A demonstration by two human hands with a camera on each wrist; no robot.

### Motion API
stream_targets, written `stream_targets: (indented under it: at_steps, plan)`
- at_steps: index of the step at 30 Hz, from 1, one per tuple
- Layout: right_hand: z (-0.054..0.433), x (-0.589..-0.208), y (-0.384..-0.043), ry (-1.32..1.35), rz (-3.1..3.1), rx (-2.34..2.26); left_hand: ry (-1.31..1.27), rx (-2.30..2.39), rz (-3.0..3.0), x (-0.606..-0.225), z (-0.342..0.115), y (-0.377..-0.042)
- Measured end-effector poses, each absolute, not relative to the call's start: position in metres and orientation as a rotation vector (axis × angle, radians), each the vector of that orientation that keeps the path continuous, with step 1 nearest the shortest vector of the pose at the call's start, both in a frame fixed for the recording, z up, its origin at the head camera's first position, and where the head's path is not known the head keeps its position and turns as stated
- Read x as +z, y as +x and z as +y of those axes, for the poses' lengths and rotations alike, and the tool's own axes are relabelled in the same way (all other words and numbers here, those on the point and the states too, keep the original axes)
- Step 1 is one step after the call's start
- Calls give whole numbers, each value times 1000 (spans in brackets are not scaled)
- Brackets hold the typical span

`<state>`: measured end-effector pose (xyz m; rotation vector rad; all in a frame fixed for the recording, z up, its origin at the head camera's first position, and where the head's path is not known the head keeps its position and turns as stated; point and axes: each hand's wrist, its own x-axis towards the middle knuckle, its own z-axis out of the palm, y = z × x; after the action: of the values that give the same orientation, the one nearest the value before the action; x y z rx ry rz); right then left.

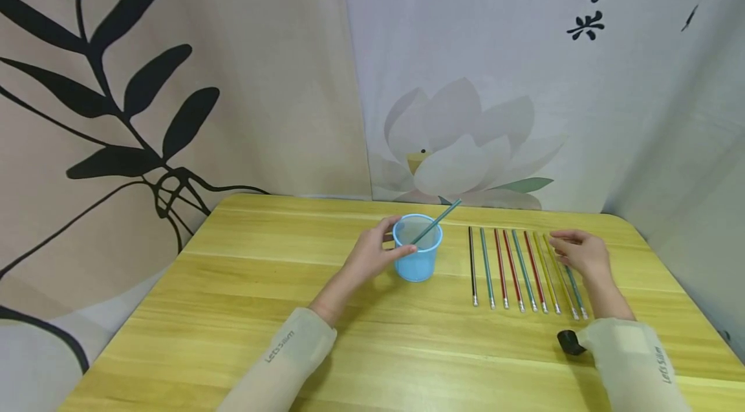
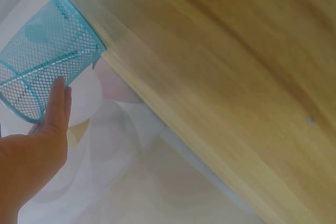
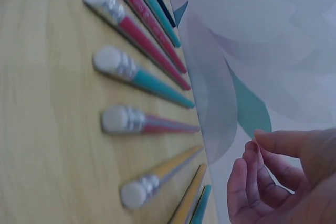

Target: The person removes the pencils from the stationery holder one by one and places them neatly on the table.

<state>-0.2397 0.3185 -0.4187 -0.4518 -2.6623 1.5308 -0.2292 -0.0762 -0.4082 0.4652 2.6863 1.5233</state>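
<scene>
My left hand (image 1: pixel 371 250) holds a light-blue mesh pencil cup (image 1: pixel 416 267) at its rim, thumb at the near side and fingers at the far side. One teal pencil (image 1: pixel 443 216) leans inside the cup, its end sticking out to the upper right. Over at the right end of a row of pencils, my right hand (image 1: pixel 584 257) hovers above a yellow pencil (image 1: pixel 563 279) and the outermost teal pencil (image 1: pixel 577 292), partly covering the teal one. In the right wrist view its thumb and fingers (image 3: pixel 239 182) curl loosely with nothing between them.
Red pencils (image 1: pixel 511 263), a black pencil (image 1: pixel 473 270) and several others lie side by side, eraser ends toward me. The wooden table (image 1: pixel 233 308) meets a printed cloth backdrop (image 1: pixel 279 75) at its far edge. A small black object (image 1: pixel 570 342) sits at the right cuff.
</scene>
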Motion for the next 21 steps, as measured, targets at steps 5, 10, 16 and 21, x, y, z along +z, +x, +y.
stream_targets:
  at_steps: [5,10,16,21]
  plan:
    - [308,-414,-238,-391,-2662,1530,462,1526,2685,-408,-76,-229]
    - [299,-410,-238,-318,-2656,1553,458,1524,2683,-409,-76,-229]
    - [288,-407,-239,-275,-2660,1564,456,1524,2682,-408,-76,-229]
    - [277,-403,-239,-235,-2663,1560,454,1521,2681,-408,-76,-229]
